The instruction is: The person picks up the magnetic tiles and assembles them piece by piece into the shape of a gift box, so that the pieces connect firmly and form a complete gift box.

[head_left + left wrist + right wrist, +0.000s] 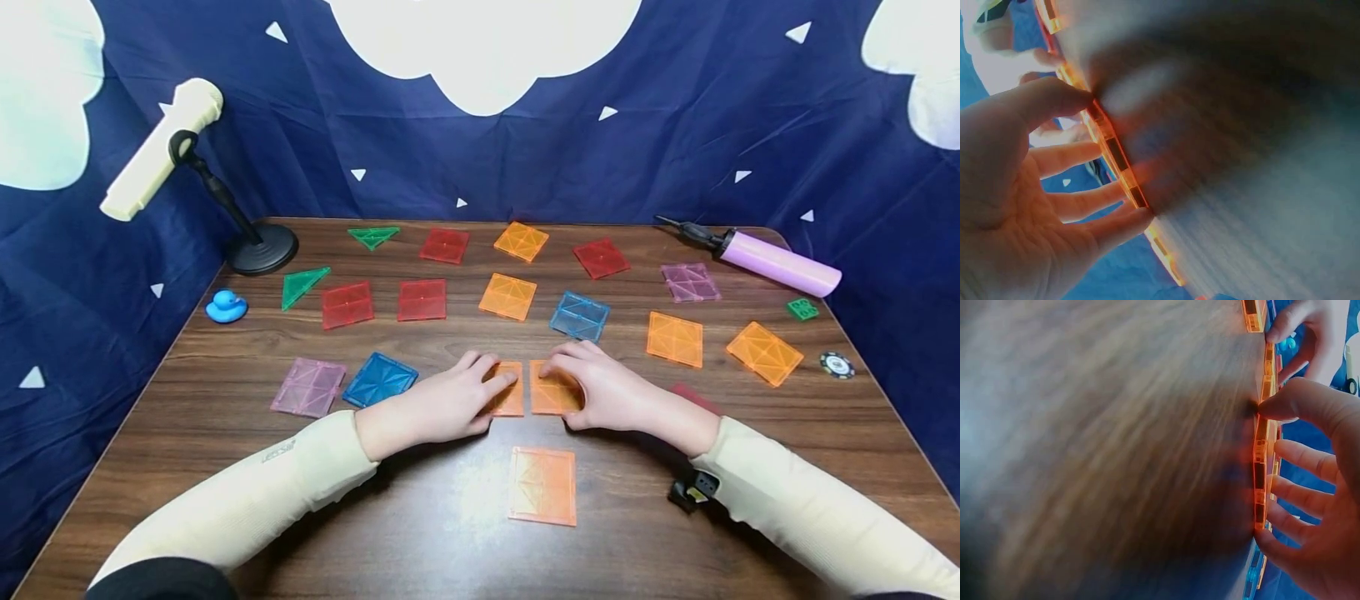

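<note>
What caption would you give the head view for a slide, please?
Left hand and right hand each hold an orange tile flat on the wooden table.

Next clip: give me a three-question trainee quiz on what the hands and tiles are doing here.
1. True or false: each hand holds its own orange tile.
2. What colour is the lone tile lying nearest the person? A) blue B) orange C) green
3. The toy at the table's left edge is a blue ____.

Key:
1. True: left hand on the left orange tile, right hand on the right orange tile.
2. B, the near orange tile.
3. duck, on the table.
</note>
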The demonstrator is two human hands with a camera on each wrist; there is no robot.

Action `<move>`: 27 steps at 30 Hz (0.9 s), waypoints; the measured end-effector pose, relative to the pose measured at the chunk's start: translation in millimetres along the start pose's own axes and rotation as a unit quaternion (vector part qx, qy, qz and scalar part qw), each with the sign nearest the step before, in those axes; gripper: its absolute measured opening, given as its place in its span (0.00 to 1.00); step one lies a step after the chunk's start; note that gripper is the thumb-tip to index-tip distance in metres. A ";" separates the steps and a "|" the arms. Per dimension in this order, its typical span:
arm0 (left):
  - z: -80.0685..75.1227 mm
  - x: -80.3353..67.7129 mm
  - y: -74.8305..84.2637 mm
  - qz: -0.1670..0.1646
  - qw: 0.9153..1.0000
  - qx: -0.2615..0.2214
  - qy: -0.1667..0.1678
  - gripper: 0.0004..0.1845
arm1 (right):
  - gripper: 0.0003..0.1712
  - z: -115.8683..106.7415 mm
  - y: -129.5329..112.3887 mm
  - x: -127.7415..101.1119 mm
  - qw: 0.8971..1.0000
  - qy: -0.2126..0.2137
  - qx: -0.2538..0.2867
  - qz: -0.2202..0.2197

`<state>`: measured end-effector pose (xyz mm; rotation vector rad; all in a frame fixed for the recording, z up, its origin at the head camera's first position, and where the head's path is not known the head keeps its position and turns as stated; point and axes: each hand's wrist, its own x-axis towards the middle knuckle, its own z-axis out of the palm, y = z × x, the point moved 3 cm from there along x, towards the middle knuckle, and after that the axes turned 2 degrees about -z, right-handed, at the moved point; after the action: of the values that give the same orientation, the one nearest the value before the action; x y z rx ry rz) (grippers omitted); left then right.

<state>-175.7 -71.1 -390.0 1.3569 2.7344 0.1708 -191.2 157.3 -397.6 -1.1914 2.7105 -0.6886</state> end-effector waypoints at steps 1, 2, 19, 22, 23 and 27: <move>0.1 0.6 1.1 0.004 1.000 0.004 0.002 0.30 | 0.32 0.4 -0.4 1.0 1.000 -0.004 0.001 0.001; 0.2 1.1 2.0 0.006 1.000 0.008 0.004 0.31 | 0.32 0.8 -0.7 2.0 1.000 -0.007 0.003 0.002; 2.5 3.9 2.1 0.001 1.000 0.005 -0.005 0.30 | 0.27 -41.0 50.0 12.2 0.994 0.064 0.001 0.087; 2.6 4.4 1.8 -0.004 1.000 0.005 -0.009 0.30 | 0.31 -45.0 63.6 17.8 0.993 0.040 -0.010 0.112; 2.5 4.7 1.6 -0.005 1.000 0.006 -0.009 0.30 | 0.32 -44.6 66.3 20.0 0.993 0.028 -0.012 0.112; 3.1 5.3 0.7 -0.007 1.000 0.011 -0.015 0.30 | 0.31 -39.5 67.5 28.7 0.996 -0.003 -0.006 0.094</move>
<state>-177.9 -66.3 -393.2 1.3352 2.7284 0.1188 -267.0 190.9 -389.8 -0.9231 2.7787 -0.6419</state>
